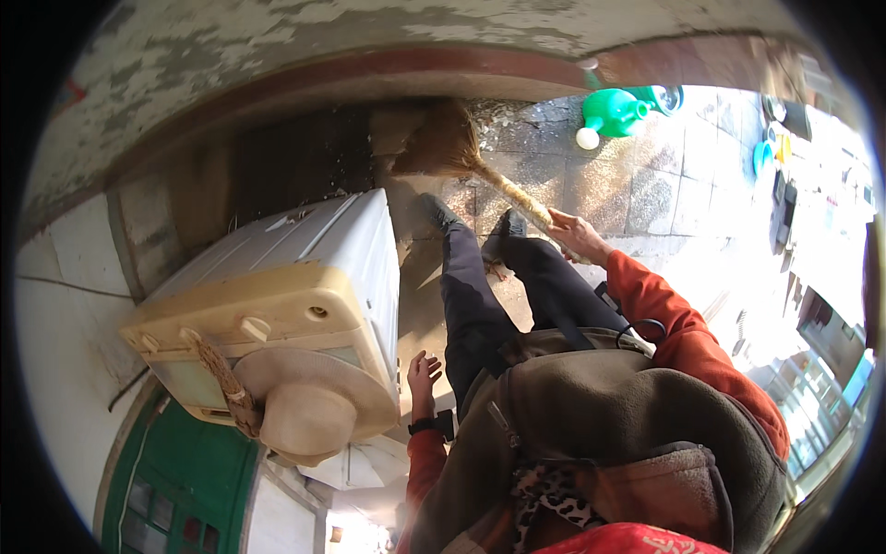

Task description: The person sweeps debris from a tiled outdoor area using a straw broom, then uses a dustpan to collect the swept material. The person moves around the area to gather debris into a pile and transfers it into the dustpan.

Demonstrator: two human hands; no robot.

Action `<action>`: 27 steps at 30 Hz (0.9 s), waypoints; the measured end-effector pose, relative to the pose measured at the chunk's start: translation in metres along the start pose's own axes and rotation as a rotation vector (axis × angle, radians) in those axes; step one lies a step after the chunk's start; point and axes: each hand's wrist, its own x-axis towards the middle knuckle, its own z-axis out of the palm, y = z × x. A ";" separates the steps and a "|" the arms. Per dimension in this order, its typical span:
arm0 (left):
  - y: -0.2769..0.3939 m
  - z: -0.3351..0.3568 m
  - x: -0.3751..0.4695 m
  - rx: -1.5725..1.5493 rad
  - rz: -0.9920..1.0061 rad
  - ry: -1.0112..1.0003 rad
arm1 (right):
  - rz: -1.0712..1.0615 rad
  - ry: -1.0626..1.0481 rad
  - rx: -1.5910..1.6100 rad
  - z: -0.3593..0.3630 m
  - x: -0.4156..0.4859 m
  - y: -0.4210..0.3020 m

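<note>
My right hand grips the handle of a straw broom. The broom slants away from me, and its bristle head spreads over the floor tiles beside the base of the wall. Beyond my feet, pale bits and dust lie around the bristles. My left hand hangs at my side with fingers apart and nothing in it. Close to it stands an old white washing machine with a yellowed control panel. A wide-brimmed hat and a small bound straw brush rest against the panel.
A peeling wall with a red-brown base band runs along the far side. Green plastic containers stand on the tiled floor by it. A green door is at lower left. Blue and yellow items lie in bright sunlight at right.
</note>
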 end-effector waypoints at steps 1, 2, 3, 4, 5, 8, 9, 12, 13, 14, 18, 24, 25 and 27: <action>0.002 0.004 -0.003 0.033 0.022 -0.024 | 0.065 0.057 0.229 -0.001 -0.014 0.007; 0.004 0.009 -0.006 0.033 0.058 -0.049 | 0.112 0.045 0.280 -0.005 -0.032 0.016; 0.006 0.014 -0.010 0.073 0.059 -0.056 | 0.160 0.032 0.335 -0.009 -0.052 0.025; 0.008 0.019 -0.014 0.104 0.082 -0.054 | 0.096 0.034 0.425 -0.011 -0.072 0.035; 0.011 0.023 -0.018 0.123 0.104 -0.074 | 0.120 0.082 0.414 -0.014 -0.089 0.045; 0.019 0.035 -0.032 0.225 0.133 -0.064 | 0.130 0.158 0.454 -0.024 -0.126 0.077; 0.020 0.039 -0.037 0.223 0.149 -0.073 | 0.090 0.173 0.507 -0.026 -0.131 0.089; 0.021 0.045 -0.056 0.258 0.179 -0.063 | 0.064 0.223 0.638 -0.030 -0.119 0.119; 0.019 0.048 -0.065 0.267 0.189 -0.053 | 0.036 0.251 0.663 -0.032 -0.106 0.127; 0.015 0.050 -0.075 0.276 0.199 -0.043 | 0.033 0.269 0.703 -0.034 -0.088 0.132; -0.011 0.065 -0.116 0.318 0.208 -0.005 | 0.070 0.307 0.824 -0.042 -0.020 0.131; -0.067 0.050 -0.136 0.356 0.198 -0.052 | 0.079 0.307 0.829 -0.012 -0.078 0.133; -0.078 0.043 -0.134 0.319 0.173 -0.028 | 0.089 0.334 0.789 -0.014 -0.083 0.134; -0.092 0.037 -0.121 0.367 0.130 -0.082 | 0.033 0.345 0.807 -0.020 -0.078 0.137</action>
